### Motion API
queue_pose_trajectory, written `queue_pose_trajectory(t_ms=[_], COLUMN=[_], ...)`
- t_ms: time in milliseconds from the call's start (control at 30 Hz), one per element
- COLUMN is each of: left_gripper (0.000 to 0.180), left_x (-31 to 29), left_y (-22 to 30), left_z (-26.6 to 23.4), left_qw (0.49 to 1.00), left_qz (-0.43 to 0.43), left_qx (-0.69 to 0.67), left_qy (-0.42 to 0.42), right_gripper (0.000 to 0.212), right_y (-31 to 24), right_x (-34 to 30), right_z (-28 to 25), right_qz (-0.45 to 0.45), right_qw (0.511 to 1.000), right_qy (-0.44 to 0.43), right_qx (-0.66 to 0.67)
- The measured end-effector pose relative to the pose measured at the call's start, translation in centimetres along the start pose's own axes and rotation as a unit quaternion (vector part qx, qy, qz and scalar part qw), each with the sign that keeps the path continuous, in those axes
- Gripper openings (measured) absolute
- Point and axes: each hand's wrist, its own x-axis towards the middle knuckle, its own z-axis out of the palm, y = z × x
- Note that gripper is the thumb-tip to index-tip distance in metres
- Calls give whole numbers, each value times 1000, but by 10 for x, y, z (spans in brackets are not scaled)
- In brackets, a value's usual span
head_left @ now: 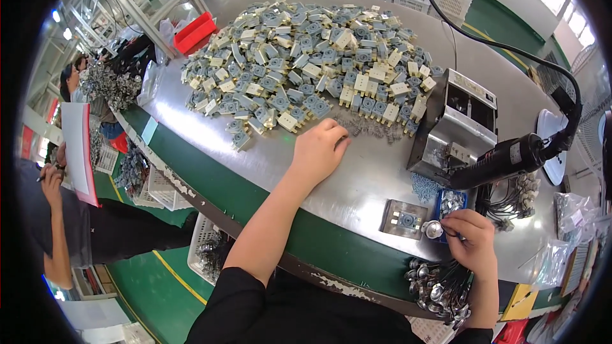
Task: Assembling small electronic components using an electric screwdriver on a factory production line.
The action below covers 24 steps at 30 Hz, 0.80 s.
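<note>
My left hand is on the steel table with its fingers curled together, beside a scatter of small coil springs. Whatever its fingertips may pinch is hidden. At the right, my right hand grips the black cable of a round, shiny metal part. That part hangs next to a metal fixture block, in which a grey square housing is seated. Behind the fingers stands a blue tray of small metal pieces. A large heap of grey and cream housings fills the far side.
A steel press-like device and a black cylindrical tool on a cable stand at right. Small screws lie before them. Metal-capped cables drape over the near edge. Another person with a clipboard stands at left.
</note>
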Motion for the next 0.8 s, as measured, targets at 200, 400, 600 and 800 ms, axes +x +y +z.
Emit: queue_pose_trajectory(t_ms=[200, 400, 600, 800], left_gripper=[18, 17, 17, 15], left_x=[-16, -26, -33, -43], left_y=[10, 17, 78, 109], left_z=[-15, -27, -19, 12], left_qw=[995, 968, 795, 862], left_qz=[18, -21, -118, 34], left_qx=[23, -230, -531, -439], left_qy=[-91, -97, -268, -250], right_gripper=[21, 16, 15, 20], right_y=[-2, 9, 16, 24], right_x=[-7, -4, -5, -21], right_z=[-5, -17, -18, -2], right_qz=[-9, -11, 145, 221], right_qw=[999, 981, 921, 843], right_qy=[-22, -64, 2, 80], right_qx=[33, 180, 361, 484])
